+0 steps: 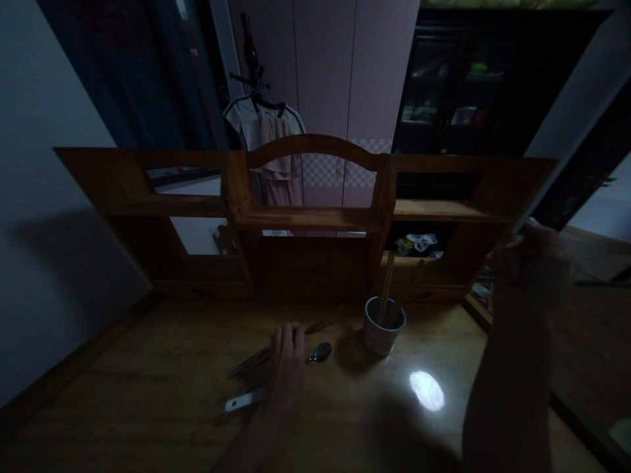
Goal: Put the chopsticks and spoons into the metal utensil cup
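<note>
- Left hand [288, 358]: lower centre, over the utensils, fingers bent down and side by side; can't tell if it pinches anything, palm side hidden.
- Right hand [535, 253]: right side, raised above the counter [162, 374], fingers look folded in, dark and blurred; can't tell if it grips anything. Thin dark bar [604, 284] right of it, held or background unclear.
- Spoon [323, 352]: on the counter, lower centre, bowl just right of the left hand, handle running out of sight at the fingers.
- Metal utensil [248, 362]: left of the left hand, one end hidden by it; type unclear.
- White handle [242, 400]: below that, hole near its end, other end behind the hand.
- Brown stick [319, 326]: above the spoon, near the fingertips; too dim to say more.
- Cup [379, 340]: right of centre, upright, sticks [387, 289] leaning inside and poking above the rim.
- Handling, my guess: spoon light, stiff, smooth, a bit slippery; best taken mid-handle. White handle probably stiff, light; take near the holed end. Sticks light, rigid, could roll; pinch the upper ends. Cup likely thin metal, tippy if knocked; hold round the wall.
- Shelf [308, 217] behind, across the middle.
</note>
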Demonstrator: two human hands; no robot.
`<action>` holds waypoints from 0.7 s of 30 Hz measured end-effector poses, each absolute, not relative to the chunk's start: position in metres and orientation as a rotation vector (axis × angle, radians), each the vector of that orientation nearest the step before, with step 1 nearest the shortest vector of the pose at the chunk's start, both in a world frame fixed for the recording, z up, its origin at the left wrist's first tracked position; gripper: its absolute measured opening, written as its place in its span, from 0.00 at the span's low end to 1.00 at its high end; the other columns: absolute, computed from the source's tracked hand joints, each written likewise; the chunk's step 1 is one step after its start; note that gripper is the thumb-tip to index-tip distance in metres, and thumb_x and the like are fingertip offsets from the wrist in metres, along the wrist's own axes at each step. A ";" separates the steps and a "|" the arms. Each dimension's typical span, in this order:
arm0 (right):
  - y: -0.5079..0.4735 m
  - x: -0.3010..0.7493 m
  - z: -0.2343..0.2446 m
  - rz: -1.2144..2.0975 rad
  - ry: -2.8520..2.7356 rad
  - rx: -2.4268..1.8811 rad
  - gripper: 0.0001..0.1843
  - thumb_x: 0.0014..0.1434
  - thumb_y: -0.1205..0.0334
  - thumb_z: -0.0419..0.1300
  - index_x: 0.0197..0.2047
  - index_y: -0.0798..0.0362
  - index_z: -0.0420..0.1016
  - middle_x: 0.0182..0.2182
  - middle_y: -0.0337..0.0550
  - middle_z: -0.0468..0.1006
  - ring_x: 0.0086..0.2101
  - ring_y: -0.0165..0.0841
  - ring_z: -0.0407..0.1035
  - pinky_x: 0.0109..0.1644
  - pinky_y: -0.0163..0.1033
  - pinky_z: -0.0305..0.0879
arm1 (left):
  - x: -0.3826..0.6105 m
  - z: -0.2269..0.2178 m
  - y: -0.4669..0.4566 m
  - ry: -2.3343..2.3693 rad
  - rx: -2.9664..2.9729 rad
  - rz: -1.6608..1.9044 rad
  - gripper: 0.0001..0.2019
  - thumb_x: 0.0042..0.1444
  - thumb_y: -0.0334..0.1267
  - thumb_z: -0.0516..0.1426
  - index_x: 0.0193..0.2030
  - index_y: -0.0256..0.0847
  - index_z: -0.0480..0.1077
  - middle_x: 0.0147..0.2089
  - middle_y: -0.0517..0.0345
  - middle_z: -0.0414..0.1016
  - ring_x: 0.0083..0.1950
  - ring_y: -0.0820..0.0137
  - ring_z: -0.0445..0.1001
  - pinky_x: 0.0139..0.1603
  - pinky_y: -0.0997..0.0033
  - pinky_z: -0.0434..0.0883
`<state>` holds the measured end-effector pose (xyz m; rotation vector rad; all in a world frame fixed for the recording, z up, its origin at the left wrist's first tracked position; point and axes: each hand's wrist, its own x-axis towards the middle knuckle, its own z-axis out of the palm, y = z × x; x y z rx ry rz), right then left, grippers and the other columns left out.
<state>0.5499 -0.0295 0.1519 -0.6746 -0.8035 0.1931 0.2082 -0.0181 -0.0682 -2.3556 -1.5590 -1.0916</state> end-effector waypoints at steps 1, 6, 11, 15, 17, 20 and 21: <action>-0.033 0.544 0.154 0.185 -0.828 -0.693 0.18 0.57 0.65 0.58 0.17 0.55 0.64 0.09 0.32 0.56 0.09 0.23 0.44 0.15 0.36 0.40 | 0.211 -0.060 -0.023 -1.486 -2.369 -1.293 0.16 0.62 0.25 0.47 0.54 0.38 0.66 0.50 0.47 0.67 0.53 0.60 0.68 0.52 0.56 0.70; -0.062 0.507 0.166 0.211 -1.242 -1.115 0.17 0.62 0.55 0.60 0.25 0.57 0.74 0.13 0.35 0.62 0.15 0.24 0.56 0.18 0.31 0.48 | 0.219 -0.027 -0.056 -1.042 -2.435 -2.114 0.08 0.65 0.31 0.48 0.47 0.43 0.65 0.43 0.53 0.74 0.46 0.66 0.75 0.49 0.62 0.73; -0.071 0.461 0.170 0.681 -1.985 -1.134 0.11 0.61 0.54 0.62 0.38 0.54 0.79 0.28 0.40 0.77 0.28 0.28 0.70 0.29 0.29 0.64 | 0.227 -0.012 -0.076 -1.322 -2.448 -2.614 0.08 0.66 0.39 0.49 0.39 0.40 0.67 0.34 0.54 0.77 0.37 0.66 0.78 0.43 0.64 0.74; -0.061 0.420 0.162 0.704 -2.193 -0.844 0.15 0.58 0.53 0.65 0.46 0.53 0.79 0.33 0.40 0.77 0.34 0.29 0.72 0.38 0.31 0.66 | 0.230 -0.015 -0.080 -1.661 -2.552 -2.409 0.12 0.64 0.44 0.50 0.37 0.39 0.70 0.35 0.53 0.78 0.39 0.64 0.77 0.42 0.67 0.73; -0.057 0.407 0.157 0.716 -2.260 -0.766 0.18 0.57 0.53 0.66 0.48 0.53 0.78 0.35 0.41 0.77 0.34 0.29 0.72 0.39 0.31 0.66 | 0.231 -0.017 -0.079 -1.703 -2.553 -2.381 0.12 0.64 0.45 0.50 0.39 0.39 0.70 0.35 0.54 0.79 0.39 0.65 0.77 0.39 0.69 0.72; -0.054 0.399 0.152 0.720 -2.326 -0.729 0.17 0.58 0.53 0.66 0.47 0.54 0.78 0.38 0.42 0.77 0.36 0.29 0.72 0.40 0.31 0.65 | 0.233 -0.019 -0.079 -1.702 -2.639 -2.294 0.13 0.65 0.44 0.49 0.42 0.40 0.69 0.37 0.54 0.79 0.39 0.67 0.77 0.38 0.71 0.71; -0.053 0.399 0.151 0.722 -2.346 -0.725 0.15 0.58 0.54 0.66 0.46 0.54 0.78 0.38 0.43 0.77 0.37 0.30 0.72 0.40 0.31 0.65 | 0.234 -0.020 -0.079 -1.686 -2.692 -2.246 0.13 0.66 0.44 0.48 0.42 0.40 0.70 0.37 0.54 0.79 0.39 0.67 0.77 0.39 0.71 0.71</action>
